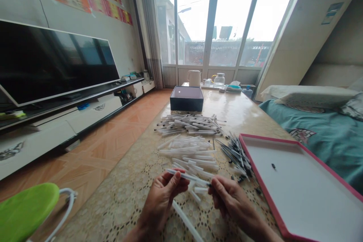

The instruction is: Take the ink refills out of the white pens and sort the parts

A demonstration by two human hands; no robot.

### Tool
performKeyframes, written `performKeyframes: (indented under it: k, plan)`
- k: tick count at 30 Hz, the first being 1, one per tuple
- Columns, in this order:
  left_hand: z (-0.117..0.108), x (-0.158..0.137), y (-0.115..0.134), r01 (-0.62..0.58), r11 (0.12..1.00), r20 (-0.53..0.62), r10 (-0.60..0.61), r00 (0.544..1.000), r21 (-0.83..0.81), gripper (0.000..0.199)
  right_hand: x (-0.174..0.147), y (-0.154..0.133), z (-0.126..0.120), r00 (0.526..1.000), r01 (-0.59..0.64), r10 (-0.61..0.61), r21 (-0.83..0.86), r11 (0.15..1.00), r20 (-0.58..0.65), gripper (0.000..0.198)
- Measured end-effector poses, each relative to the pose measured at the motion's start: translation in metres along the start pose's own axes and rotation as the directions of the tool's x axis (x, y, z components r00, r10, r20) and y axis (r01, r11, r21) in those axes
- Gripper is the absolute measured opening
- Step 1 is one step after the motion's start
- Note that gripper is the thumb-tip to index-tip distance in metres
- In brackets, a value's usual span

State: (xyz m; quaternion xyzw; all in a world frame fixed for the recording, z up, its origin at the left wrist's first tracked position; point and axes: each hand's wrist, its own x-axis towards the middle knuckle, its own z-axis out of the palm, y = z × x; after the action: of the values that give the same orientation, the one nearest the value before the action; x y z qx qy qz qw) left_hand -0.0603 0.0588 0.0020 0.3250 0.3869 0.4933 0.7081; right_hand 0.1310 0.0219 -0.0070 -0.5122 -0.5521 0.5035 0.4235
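Note:
Between my two hands lies a white pen (190,177), slanting down to the right over the table. My left hand (161,193) pinches its barrel near the left end. At the dark right end, the fingers of my right hand (231,196) close around the tip and partly hide it. Just beyond are loose translucent pen barrels (187,147). Farther back lies a heap of pens with black ends (190,124). Thin dark refills (234,151) are bunched to the right, with small black caps (241,178) near them. A white strip (187,221) runs below my hands.
A pink-rimmed white box lid (300,181) holds one small black piece (273,166) at right. The dark box (186,99) stands behind the pens. Farther back are a kettle (194,78) and a glass pitcher (219,79). A green stool (31,210) is at lower left.

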Motion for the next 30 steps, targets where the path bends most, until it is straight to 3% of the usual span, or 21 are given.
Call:
performKeyframes:
  k: [8, 13, 21, 26, 30]
  plan:
    - [0.0, 0.0, -0.003, -0.037, 0.998, 0.025, 0.036, 0.999, 0.042, 0.017, 0.0, 0.005, 0.003, 0.998, 0.067, -0.068, -0.051, 0.996, -0.015, 0.046]
    - [-0.001, -0.001, -0.002, -0.04, 0.997, 0.003, 0.04, 0.999, 0.068, 0.02, -0.001, 0.005, 0.004, 0.999, 0.026, -0.027, -0.025, 0.999, -0.024, 0.045]
    - [-0.001, 0.001, -0.002, -0.009, 1.0, -0.017, 0.009, 1.0, 0.011, 0.018, -0.003, -0.001, 0.003, 0.994, 0.1, -0.103, -0.05, 0.994, -0.046, 0.027]
    - [0.0, 0.0, -0.002, -0.007, 1.0, -0.003, 0.007, 1.0, 0.012, 0.017, -0.003, 0.006, 0.004, 0.99, 0.12, -0.132, -0.186, 0.975, -0.052, 0.043]
    - [0.001, 0.0, -0.002, -0.008, 1.0, 0.003, 0.008, 1.0, 0.003, 0.015, -0.004, 0.009, 0.004, 0.986, 0.141, -0.155, -0.189, 0.972, -0.062, 0.036]
